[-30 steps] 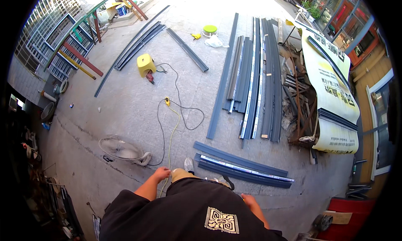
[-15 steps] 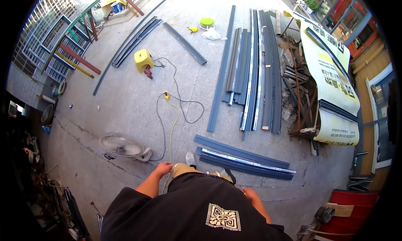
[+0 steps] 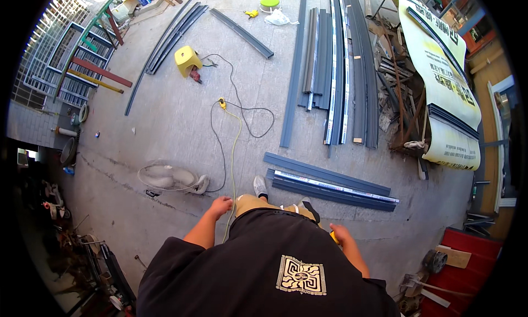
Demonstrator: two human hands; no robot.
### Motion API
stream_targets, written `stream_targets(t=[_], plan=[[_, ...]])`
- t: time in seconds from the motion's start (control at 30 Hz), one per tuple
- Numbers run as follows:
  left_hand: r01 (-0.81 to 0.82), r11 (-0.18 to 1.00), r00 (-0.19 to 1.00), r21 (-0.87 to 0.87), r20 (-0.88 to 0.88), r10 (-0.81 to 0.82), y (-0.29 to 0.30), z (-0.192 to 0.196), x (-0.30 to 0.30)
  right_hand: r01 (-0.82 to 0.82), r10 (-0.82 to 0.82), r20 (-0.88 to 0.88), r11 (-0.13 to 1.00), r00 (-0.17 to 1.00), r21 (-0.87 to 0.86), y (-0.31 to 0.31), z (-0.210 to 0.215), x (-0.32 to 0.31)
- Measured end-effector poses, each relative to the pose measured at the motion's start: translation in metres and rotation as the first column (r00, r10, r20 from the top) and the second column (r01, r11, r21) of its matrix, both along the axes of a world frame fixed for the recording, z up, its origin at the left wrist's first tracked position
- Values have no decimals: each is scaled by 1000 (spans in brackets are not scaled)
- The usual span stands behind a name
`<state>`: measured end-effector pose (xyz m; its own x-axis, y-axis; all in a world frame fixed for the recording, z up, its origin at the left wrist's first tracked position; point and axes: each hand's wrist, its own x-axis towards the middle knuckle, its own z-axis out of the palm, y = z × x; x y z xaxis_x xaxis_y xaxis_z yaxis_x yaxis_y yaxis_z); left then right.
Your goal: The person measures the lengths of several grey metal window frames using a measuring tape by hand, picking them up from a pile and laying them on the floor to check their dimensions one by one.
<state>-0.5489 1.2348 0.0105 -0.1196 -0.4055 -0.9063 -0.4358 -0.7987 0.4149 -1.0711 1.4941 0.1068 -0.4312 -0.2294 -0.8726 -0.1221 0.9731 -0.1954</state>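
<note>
The person's right hand (image 3: pixel 343 234) has its grip clamped on a small yellow thing (image 3: pixel 334 238), mostly hidden, low beside the right hip. The left hand (image 3: pixel 221 206) hangs by the left thigh with fingers curled; I cannot tell whether that grip is closed on anything. A yellow-green cable (image 3: pixel 233 168) runs just right of it, over the floor (image 3: pixel 187 130) to a yellow plug (image 3: pixel 222 103). A fan (image 3: pixel 165 178) lies on the left. Just ahead of the shoes, grey metal bars (image 3: pixel 335 194) lie crosswise; farther right, longer bars (image 3: pixel 366 80) stretch away beside a scrap pile (image 3: pixel 393 72). Far left of centre stands a yellow stool (image 3: pixel 187 57), with a red power tool (image 3: pixel 195 76) just beside it.
</note>
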Motion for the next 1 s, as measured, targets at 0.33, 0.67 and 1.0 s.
stream_targets(t=[0.33, 0.67, 1.0], plan=[[30, 999, 1000, 29, 0, -30, -12, 4, -2, 23, -24, -9, 999, 1000, -39, -6, 10, 9], [35, 995, 998, 89, 47, -39, -29, 34, -21, 46, -46, 36, 999, 998, 4, -35, 5, 7], [53, 995, 998, 88, 20, -55, -35, 27, -9, 85, -86, 62, 996, 994, 25, -24, 4, 16]])
